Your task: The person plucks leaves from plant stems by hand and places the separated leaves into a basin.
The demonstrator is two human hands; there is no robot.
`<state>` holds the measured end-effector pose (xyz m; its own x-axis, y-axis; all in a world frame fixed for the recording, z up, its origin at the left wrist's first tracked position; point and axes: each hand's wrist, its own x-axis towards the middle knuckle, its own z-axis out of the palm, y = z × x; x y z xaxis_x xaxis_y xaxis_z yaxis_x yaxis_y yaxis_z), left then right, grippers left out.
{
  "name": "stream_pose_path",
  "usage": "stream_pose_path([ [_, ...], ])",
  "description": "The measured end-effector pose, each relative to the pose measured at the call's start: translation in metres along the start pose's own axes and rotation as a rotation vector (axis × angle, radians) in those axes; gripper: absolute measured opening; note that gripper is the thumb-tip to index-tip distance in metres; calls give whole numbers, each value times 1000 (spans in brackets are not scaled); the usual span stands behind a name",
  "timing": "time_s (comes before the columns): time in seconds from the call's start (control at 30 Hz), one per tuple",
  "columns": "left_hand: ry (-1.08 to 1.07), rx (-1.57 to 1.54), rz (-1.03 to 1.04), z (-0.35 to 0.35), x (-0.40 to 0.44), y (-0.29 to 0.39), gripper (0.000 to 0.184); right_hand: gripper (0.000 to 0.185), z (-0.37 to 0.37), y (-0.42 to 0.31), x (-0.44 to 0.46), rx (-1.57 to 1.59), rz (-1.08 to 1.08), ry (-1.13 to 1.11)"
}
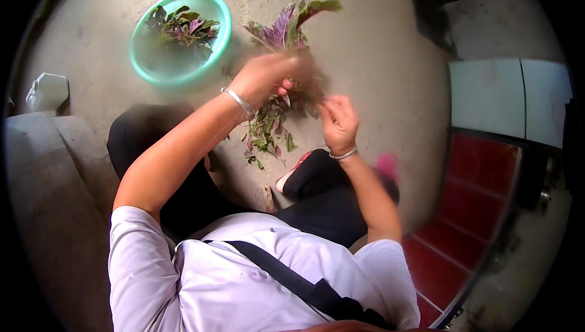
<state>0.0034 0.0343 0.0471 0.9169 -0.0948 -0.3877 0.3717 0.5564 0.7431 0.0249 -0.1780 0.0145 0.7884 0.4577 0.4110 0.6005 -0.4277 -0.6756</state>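
My left hand (268, 79) is closed around a stalk of leafy greens (283, 30) with purple and green leaves, which stick out above the fist. Its fingers are partly smeared by motion. My right hand (339, 121) is just to the right and a little lower, with thumb and fingers pinched together at the lower end of the greens. What exactly lies in the pinch is too blurred to make out. Below both hands a pile of loose green and purple leaves (268, 131) lies on the concrete floor.
A turquoise plastic basin (137, 57) with more purple-green leaves (186, 27) stands at the upper left. A whitish plastic jug (47, 92) is at the far left. Red tiles (475, 176) and pale tiles (487, 94) run along the right. My bent legs flank the leaf pile.
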Motion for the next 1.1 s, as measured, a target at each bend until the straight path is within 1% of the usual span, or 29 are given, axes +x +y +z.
stream_pose_path([
  [0.03,11,28,1,-1,1,1,21,22,1,2,0,12,15,-16],
  [0.13,46,33,32,2,0,2,22,26,-3,-8,13,139,143,-117],
  [0.23,21,56,71,-3,8,-4,21,25,-3,2,18,256,152,-124],
  [0.33,18,121,85,-3,9,-6,26,20,-8,5,25,380,253,-190],
  [0.43,-99,289,140,-2,7,-4,24,20,-9,5,25,445,363,-291],
  [0.47,-143,399,239,-6,11,-10,24,20,-7,6,23,474,398,-316],
  [0.5,-187,509,339,-8,16,-14,25,19,-4,4,21,489,375,-285],
  [0.57,-279,295,209,-7,16,-12,26,22,-4,9,17,550,429,-328],
  [0.6,-295,273,209,-7,16,-14,26,23,-4,11,15,580,455,-349],
  [0.67,-327,229,210,-7,17,-16,26,18,-4,9,16,493,420,-303],
  [0.8,-380,438,424,-5,15,-14,28,15,-3,14,16,333,330,-237],
  [0.83,-323,231,320,-4,15,-21,23,14,-3,14,16,344,328,-229],
  [0.93,-217,377,289,-7,14,-20,21,14,-5,13,17,346,312,-210],
  [0.97,-215,375,314,-6,14,-21,20,14,-7,8,19,326,300,-209],
  [1.07,-245,314,276,-9,16,-20,21,14,-10,2,23,274,284,-215],
  [1.1,-214,348,278,-8,16,-20,21,14,-10,2,22,258,284,-219],
])
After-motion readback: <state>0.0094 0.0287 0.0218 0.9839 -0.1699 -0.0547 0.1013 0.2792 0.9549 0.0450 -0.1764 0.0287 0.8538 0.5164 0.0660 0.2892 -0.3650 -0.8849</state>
